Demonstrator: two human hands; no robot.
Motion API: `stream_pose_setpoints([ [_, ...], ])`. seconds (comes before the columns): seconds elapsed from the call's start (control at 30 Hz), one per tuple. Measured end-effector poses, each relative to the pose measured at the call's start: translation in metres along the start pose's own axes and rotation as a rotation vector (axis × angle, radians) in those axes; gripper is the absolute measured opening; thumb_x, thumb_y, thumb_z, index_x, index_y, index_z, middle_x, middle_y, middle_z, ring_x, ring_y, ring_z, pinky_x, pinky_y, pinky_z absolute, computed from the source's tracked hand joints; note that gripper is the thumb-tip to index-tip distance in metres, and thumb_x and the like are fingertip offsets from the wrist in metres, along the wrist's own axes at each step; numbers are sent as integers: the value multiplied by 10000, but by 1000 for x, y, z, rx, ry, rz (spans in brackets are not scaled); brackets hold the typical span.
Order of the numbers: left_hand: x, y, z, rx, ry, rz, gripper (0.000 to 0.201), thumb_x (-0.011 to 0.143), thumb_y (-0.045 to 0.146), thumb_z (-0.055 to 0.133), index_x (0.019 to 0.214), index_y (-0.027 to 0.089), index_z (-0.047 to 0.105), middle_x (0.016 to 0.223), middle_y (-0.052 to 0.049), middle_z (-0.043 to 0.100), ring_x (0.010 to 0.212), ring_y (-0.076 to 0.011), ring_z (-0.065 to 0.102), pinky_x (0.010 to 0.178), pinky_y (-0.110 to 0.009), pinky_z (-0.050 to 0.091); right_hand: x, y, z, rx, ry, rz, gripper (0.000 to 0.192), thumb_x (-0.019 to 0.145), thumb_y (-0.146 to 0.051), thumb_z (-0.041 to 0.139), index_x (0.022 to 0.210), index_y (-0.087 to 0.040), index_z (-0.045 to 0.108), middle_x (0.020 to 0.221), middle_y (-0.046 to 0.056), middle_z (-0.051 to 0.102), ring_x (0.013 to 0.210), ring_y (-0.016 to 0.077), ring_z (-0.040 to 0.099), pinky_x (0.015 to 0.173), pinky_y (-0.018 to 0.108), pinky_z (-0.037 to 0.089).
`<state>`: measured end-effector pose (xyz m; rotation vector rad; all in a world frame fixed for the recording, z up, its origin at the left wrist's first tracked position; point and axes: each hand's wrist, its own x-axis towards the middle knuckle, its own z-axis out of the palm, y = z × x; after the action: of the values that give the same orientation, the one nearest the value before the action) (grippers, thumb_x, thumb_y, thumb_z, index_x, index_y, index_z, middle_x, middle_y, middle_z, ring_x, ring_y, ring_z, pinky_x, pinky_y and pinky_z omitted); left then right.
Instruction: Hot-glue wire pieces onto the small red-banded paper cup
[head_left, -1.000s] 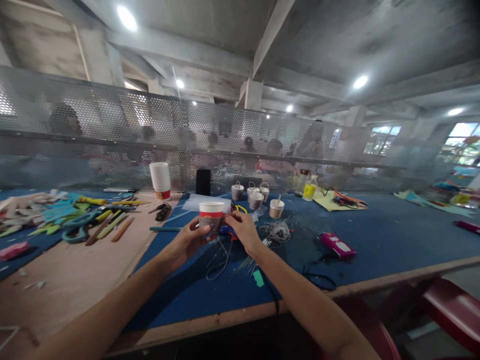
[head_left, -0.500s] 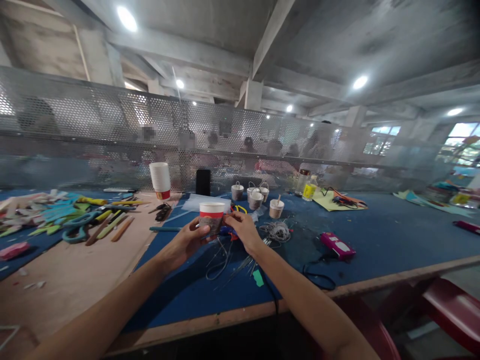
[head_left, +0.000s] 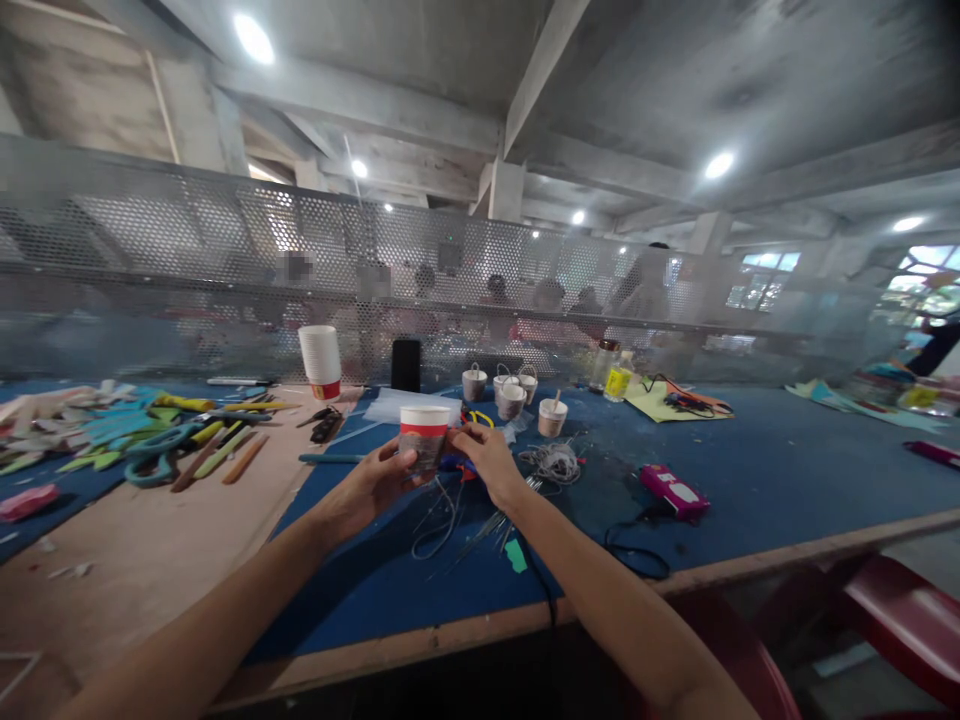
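While my left hand wraps the side of the white paper cup with a red band, raised just above the blue-covered worktop, my right hand pinches at its right wall with fingertips closed. Both grips are shut on the cup. I judge it light and thin-walled, easy to crush, so a gentle hold low on the body suits it better than squeezing the rim. Loose grey wires lie beneath.

The held paper cup was white-rimmed with a red band over grey. At its four o'clock, a magenta box lay on blue felt table.
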<state>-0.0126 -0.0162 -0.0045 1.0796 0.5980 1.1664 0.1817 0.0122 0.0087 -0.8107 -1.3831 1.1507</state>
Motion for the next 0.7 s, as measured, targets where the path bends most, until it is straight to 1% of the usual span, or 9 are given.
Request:
stream_pose_setpoints([
  [0.07, 0, 2, 1, 19, -2, 2, 382, 830, 307, 766, 1197, 204, 748, 1310, -109, 712, 1232, -299, 627, 1026, -412, 503, 0, 0, 0, 0, 4, -7, 226, 748, -378, 709, 645, -189, 637, 635, -34, 604, 649, 134, 524, 669, 256, 403],
  [0.17, 0, 3, 1, 78, 12, 15, 402, 817, 330, 781, 1197, 201, 752, 1295, -120, 717, 1202, -306, 642, 930, -371, 542, 0, 2, 0, -15, 15, -22, 228, 755, -383, 702, 653, -190, 639, 631, -36, 594, 638, 131, 515, 660, 256, 400],
  [0.27, 2, 1, 0, 138, 79, 35, 432, 783, 325, 820, 1194, 211, 751, 1266, -116, 728, 1122, -280, 672, 820, -317, 554, 2, 5, 0, -18, 29, -18, 227, 758, -388, 701, 664, -190, 642, 644, -32, 604, 641, 133, 526, 654, 256, 406],
  [0.33, 3, 0, 0, 147, 133, 68, 429, 763, 300, 842, 1176, 229, 752, 1243, -93, 735, 1080, -243, 682, 803, -283, 549, 3, 8, -1, -4, 32, -19, 227, 762, -398, 702, 686, -190, 653, 675, -21, 634, 665, 141, 555, 672, 258, 424],
  [0.4, 3, 0, 0, 149, 159, 95, 405, 764, 281, 844, 1155, 233, 754, 1228, -79, 738, 1079, -221, 679, 837, -271, 542, 4, 11, -1, -15, 33, -31, 227, 771, -405, 696, 705, -189, 665, 693, -12, 655, 680, 146, 572, 685, 260, 440],
  [0.43, 4, -1, 0, 153, 156, 98, 391, 771, 283, 838, 1149, 224, 755, 1226, -82, 737, 1095, -223, 674, 871, -280, 538, 4, 12, -2, -33, 34, -40, 225, 777, -403, 690, 710, -189, 669, 694, -10, 658, 680, 148, 575, 687, 260, 447],
  [0.53, 4, -1, 2, 176, 142, 103, 393, 774, 327, 828, 1134, 181, 762, 1231, -113, 733, 1148, -275, 659, 965, -350, 518, 6, 15, -3, -81, 45, -67, 213, 789, -392, 673, 715, -192, 674, 698, -8, 664, 679, 151, 581, 688, 263, 463],
  [0.6, 4, -1, 4, 195, 151, 114, 426, 744, 345, 846, 1123, 171, 763, 1218, -123, 738, 1164, -307, 655, 1009, -393, 497, 6, 16, -4, -97, 54, -79, 209, 795, -388, 666, 715, -195, 674, 708, -5, 673, 685, 156, 591, 695, 268, 471],
  [0.7, 5, -2, 8, 236, 173, 137, 478, 691, 346, 880, 1116, 167, 752, 1176, -125, 753, 1175, -328, 652, 1058, -430, 455, 6, 16, -3, -129, 60, -77, 201, 798, -387, 655, 724, -201, 676, 720, -1, 682, 708, 166, 608, 717, 278, 481],
])
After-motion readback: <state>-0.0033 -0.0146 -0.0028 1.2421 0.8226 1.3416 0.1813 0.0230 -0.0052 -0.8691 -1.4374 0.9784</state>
